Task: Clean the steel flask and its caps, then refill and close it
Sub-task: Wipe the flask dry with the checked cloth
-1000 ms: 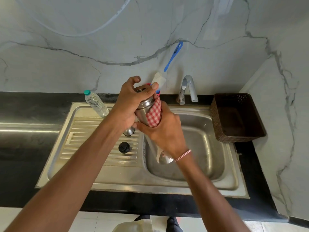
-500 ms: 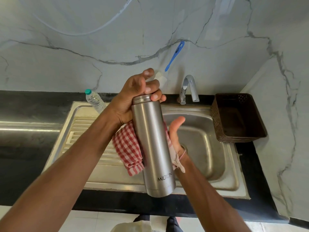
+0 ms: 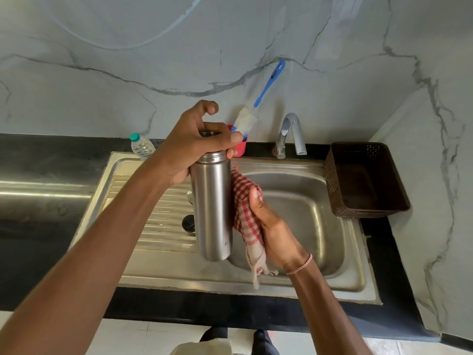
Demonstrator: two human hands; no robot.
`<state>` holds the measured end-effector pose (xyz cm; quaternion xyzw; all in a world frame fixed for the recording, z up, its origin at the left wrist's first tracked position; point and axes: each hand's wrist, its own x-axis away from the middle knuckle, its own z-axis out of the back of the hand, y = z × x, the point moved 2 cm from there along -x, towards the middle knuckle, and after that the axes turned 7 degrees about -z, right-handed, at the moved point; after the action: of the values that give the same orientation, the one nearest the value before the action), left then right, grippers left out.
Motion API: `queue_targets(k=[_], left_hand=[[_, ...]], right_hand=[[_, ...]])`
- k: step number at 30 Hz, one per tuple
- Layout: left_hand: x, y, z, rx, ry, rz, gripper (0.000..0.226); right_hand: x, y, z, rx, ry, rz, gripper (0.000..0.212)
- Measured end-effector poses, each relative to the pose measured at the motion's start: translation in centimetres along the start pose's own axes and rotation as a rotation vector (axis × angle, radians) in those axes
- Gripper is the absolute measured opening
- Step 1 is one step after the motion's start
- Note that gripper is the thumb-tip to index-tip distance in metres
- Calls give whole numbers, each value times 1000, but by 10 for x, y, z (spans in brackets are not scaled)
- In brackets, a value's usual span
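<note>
Flask (image 3: 213, 206), plain brushed steel, uncapped and upright at frame centre above the sink (image 3: 302, 285), is clamped at its neck by the left hand (image 3: 194, 147), while the right hand (image 3: 273, 226) presses a checked cloth (image 3: 244, 213) against its side.

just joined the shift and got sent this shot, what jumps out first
The steel flask stands out, held upright by its top in the left hand above the sink's drainboard. Beside it the right hand presses a red checked cloth against the flask's side. Behind, a blue-handled bottle brush leans on the marble wall, and a small black cap lies on the drainboard.
</note>
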<state>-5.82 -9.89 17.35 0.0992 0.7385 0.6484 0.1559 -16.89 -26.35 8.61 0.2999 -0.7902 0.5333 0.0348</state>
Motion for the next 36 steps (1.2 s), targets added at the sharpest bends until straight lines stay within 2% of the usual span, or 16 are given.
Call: queue_targets(k=[3, 5, 7, 9, 12, 15, 18, 20, 23, 25, 27, 30, 33, 36], left_hand=[[-3, 0, -3, -99, 133, -87, 63], [-4, -2, -7, -88, 214, -172, 61], [-2, -4, -9, -22, 295, -246, 58], [1, -6, -9, 73, 357, -299, 55], [3, -10, -9, 216, 386, -313, 54], [3, -12, -7, 332, 343, -281, 61], [5, -19, -4, 402, 240, -222, 59], [7, -23, -3, 436, 167, -178, 57], [11, -27, -3, 455, 108, -130, 60], [13, -29, -2, 429, 144, -116, 57], [15, -28, -3, 360, 208, -106, 52], [16, -28, -3, 237, 309, -102, 59], [15, -26, 0, 119, 406, -157, 55], [15, -22, 1, -20, 473, -253, 55]], right_hand=[[4, -6, -10, 271, 21, 94, 73], [4, -10, -22, 580, 45, 171, 84], [3, -15, -29, 931, 207, 255, 92], [3, -18, -35, 1171, 390, 338, 97], [1, -23, -35, 1314, 577, 406, 96], [-5, -33, -28, 1293, 603, 446, 91], [-11, -42, -18, 1201, 473, 411, 82], [-14, -47, -12, 953, 317, 305, 70], [-14, -50, -8, 439, 136, 35, 65], [-12, -45, -7, 290, 101, -88, 61], [-11, -37, -8, 283, 135, -100, 57], [-9, -30, -7, 432, 252, -24, 44], [-2, -31, -12, 486, 357, 59, 32], [1, -35, -18, 624, 363, 216, 37]])
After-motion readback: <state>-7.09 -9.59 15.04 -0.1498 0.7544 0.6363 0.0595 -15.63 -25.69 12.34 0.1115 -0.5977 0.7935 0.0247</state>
